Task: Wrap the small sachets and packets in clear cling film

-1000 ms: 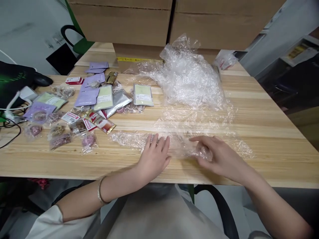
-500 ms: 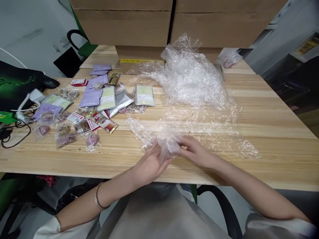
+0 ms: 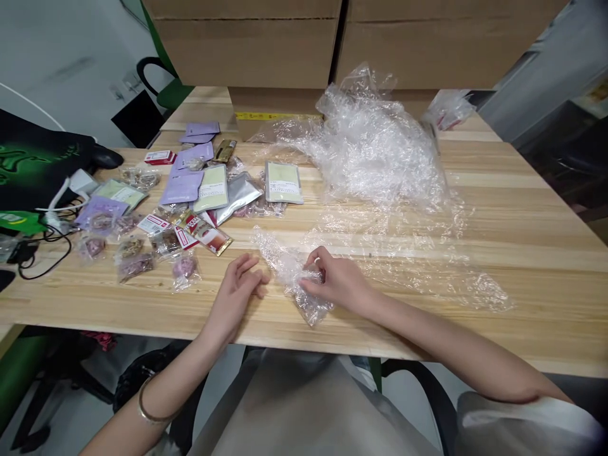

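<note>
On the worktop (image 3: 456, 332), a crumpled clear film (image 3: 282, 261), slanted lengthwise from far left to near right, is pinched in the right hand's grip (image 3: 339, 280), while the left hand (image 3: 234, 297) is held apart, left of it, loosely open and empty.

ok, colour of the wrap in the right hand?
The wrap is clear with white glints; best in head view.

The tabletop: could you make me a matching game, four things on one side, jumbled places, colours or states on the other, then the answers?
1. Right hand
2. Left hand
3. Tape
4. Large plastic heap

A. Yellow
B. Holding nothing
C. Piled in front of the cardboard box
D. Gripping crumpled film

Pairs: 1-D, 2-B, 3-A, 4-C
</note>
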Demonstrator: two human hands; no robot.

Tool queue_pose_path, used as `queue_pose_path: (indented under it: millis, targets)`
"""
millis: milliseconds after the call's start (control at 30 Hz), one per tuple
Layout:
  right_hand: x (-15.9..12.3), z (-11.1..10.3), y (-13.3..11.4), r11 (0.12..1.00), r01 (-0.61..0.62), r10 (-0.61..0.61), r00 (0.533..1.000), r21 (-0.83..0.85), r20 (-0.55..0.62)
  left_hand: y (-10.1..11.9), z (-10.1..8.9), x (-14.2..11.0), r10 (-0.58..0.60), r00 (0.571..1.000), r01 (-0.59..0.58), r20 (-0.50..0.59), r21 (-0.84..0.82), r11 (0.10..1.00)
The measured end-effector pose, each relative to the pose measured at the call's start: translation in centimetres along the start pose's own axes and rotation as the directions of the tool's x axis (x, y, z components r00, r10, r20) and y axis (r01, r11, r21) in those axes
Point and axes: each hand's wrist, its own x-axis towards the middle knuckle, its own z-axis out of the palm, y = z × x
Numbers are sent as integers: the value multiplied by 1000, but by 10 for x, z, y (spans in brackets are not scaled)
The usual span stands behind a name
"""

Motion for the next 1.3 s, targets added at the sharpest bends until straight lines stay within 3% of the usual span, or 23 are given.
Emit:
queue_pose_path:
  millis: [100, 200, 267, 333, 400, 500, 567, 600, 667, 733, 767, 800, 867, 967, 1167, 1300]
  targets:
    - [-4, 7, 2, 990, 69, -92, 978, -126, -186, 17, 4, 7, -126, 983, 136, 134, -65, 989]
    - [-17, 13, 8, 915, 255, -356, 875, -313, -327, 25, 9, 14, -177, 957, 193, 232, -50, 980]
    - [-28, 15, 11, 811, 409, -538, 801, -418, -260, 25, 12, 21, -146, 958, 153, 248, -10, 988]
    - [-38, 15, 12, 717, 541, -645, 755, -439, -121, 23, 13, 26, -53, 974, 40, 221, 63, 997]
    - [-43, 17, 14, 694, 605, -654, 757, -391, 10, 20, 14, 28, 94, 982, -122, 164, 168, 978]
    - [-43, 20, 19, 738, 605, -599, 791, -299, 121, 17, 16, 20, 295, 945, -324, 139, 299, 898]
    - [-40, 21, 23, 764, 593, -576, 805, -255, 143, 14, 19, 9, 418, 885, -466, 206, 382, 798]
    - [-39, 21, 24, 776, 588, -571, 809, -230, 142, 12, 22, 3, 489, 828, -561, 276, 420, 714]
    - [-38, 19, 26, 798, 583, -570, 812, -150, 123, 8, 30, -8, 586, 652, -757, 481, 448, 475]
    - [-38, 14, 27, 837, 547, -544, 835, -23, 86, 4, 38, -16, 574, 459, -887, 678, 391, 246]
    - [-39, 11, 27, 857, 513, -515, 855, 51, 62, 2, 42, -18, 530, 391, -918, 752, 359, 168]
    - [-40, 7, 26, 871, 475, -483, 875, 122, 43, 1, 44, -20, 476, 352, -934, 806, 338, 117]
    - [-42, 0, 26, 881, 418, -433, 901, 223, 22, -1, 46, -19, 378, 326, -943, 867, 323, 74]
    - [-47, -8, 27, 866, 431, -443, 896, 255, -12, -2, 45, -15, 296, 321, -947, 900, 314, 71]
    - [-60, -20, 42, 874, 484, -454, 844, 40, -287, -6, 40, -8, 270, 298, -950, 916, 311, -8]
    - [-72, -38, 52, 898, 437, -427, 841, -49, -331, -7, 41, -5, 236, 284, -956, 930, 294, -10]
